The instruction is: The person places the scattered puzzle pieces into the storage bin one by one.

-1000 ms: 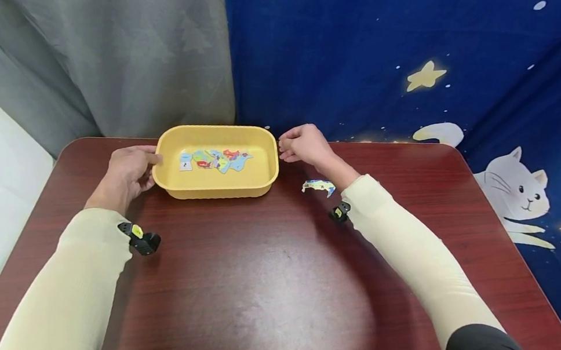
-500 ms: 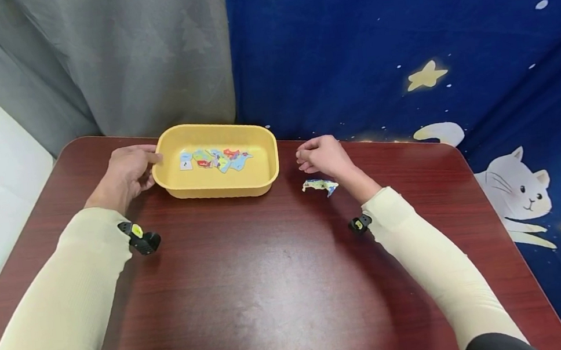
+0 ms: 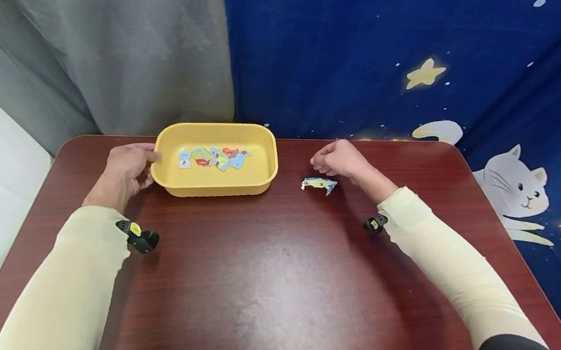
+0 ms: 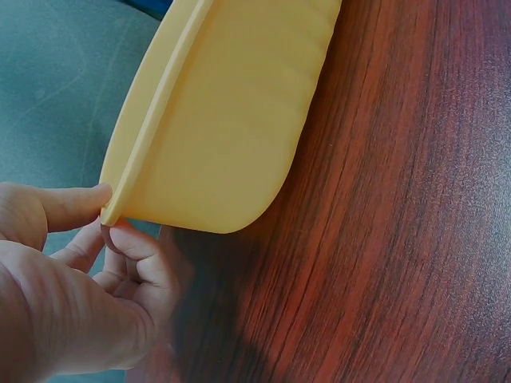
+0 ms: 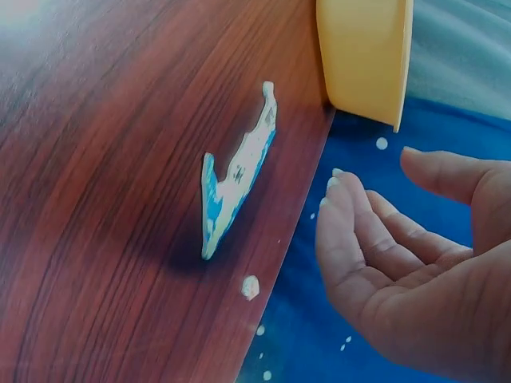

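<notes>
"Tub [image 3: 197,179], yellow: where is it?"

"On the brown table [image 3: 271,269], near the far edge, with several colourful pieces [image 3: 238,159] lying inside."

"And the 2 hands?"

"Well apart. The left hand [image 3: 127,166] pinches the tub at its left end. The right hand [image 3: 343,160] is near 1 loose piece [image 3: 320,182] but clear of it, its fingers bent and the thumb apart from the fingertips."

"Where does that piece lie?"

"On the table, right of the tub and separate from it, showing pale yellow and blue."
</notes>
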Available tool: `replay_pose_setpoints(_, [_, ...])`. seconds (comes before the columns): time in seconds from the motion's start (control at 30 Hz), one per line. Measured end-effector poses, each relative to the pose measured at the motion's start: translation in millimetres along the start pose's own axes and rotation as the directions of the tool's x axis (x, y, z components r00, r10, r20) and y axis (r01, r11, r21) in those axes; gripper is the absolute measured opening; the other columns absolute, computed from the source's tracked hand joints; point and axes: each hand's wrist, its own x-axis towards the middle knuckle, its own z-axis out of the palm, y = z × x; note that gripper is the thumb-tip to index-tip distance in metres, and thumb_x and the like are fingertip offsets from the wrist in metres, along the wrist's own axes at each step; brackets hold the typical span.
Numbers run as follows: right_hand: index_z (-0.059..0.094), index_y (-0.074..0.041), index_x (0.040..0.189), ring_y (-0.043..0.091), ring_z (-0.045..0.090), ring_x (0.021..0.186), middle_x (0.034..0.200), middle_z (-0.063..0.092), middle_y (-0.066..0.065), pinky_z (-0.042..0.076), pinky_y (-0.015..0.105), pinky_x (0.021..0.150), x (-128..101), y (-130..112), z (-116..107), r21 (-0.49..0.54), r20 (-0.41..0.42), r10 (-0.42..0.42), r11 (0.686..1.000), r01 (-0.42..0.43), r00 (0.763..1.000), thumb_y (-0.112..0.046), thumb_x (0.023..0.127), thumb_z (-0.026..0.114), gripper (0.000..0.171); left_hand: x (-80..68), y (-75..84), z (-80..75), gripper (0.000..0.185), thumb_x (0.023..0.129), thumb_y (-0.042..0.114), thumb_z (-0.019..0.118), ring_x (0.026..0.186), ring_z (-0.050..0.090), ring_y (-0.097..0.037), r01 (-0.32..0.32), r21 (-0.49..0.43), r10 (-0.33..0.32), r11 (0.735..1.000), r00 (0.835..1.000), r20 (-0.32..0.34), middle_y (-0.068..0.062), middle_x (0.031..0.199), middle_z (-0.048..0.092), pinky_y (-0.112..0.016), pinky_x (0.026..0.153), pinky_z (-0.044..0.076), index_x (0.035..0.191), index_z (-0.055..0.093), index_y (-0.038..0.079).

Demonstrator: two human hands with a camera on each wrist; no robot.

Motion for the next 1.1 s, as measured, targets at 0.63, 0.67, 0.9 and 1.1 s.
replay_pose_setpoints(0.63, [0.062,0.002,0.108,0.018,0.053,0.079,0.092,0.064,0.012,0.044,0.031,0.074,12,23,-10,-0.282,0.107,0.025,0.959,0.007,0.994,0.002,0.065,0.072,0.044,2.0,-1.2,-0.9,0.04,0.09,0.017,0.056,0.051,0.047,-0.011,-0.008,-0.011,0.008,1.0,1.0,0.011,-0.003,0.076,0.054,-0.025,0.046,0.041,0.127,0.047,0.008])
replay_pose_setpoints(0.67, [0.062,0.003,0.108,0.017,0.053,0.078,0.092,0.064,0.012,0.044,0.03,0.073,12,24,-10,-0.287,0.114,0.026,0.958,0.008,0.993,0.004,0.065,0.072,0.044,1.8,-1.1,-1.0,0.04,0.09,0.017,0.056,0.051,0.047,-0.011,-0.008,-0.011,0.008,1.0,1.0,0.012,-0.003,0.076,0.054,-0.025,0.046,0.041,0.128,0.047,0.008])
replay_pose_setpoints(0.9, [0.061,-0.002,0.109,0.02,0.049,0.088,0.11,0.058,0.012,0.042,0.028,0.074,14,32,-7,-0.377,0.11,0.045,0.926,0.0,0.993,0.007,0.062,0.072,0.049,1.9,-2.3,-1.0,0.041,0.09,0.02,0.056,0.053,0.048,-0.012,-0.007,-0.002,0.007,1.0,1.0,0.012,-0.004,0.081,0.054,-0.025,0.046,0.042,0.129,0.047,0.009])
replay_pose_setpoints(1.1, [0.061,-0.005,0.11,0.023,0.049,0.088,0.111,0.057,0.011,0.042,0.032,0.076,15,34,-2,-0.514,0.072,0.026,0.858,0.015,0.997,-0.002,0.058,0.079,0.055,2.1,-2.2,-0.5,0.041,0.09,0.019,0.056,0.052,0.048,-0.011,-0.01,-0.01,0.01,1.0,1.0,0.014,-0.004,0.078,0.054,-0.025,0.046,0.042,0.128,0.048,0.009])
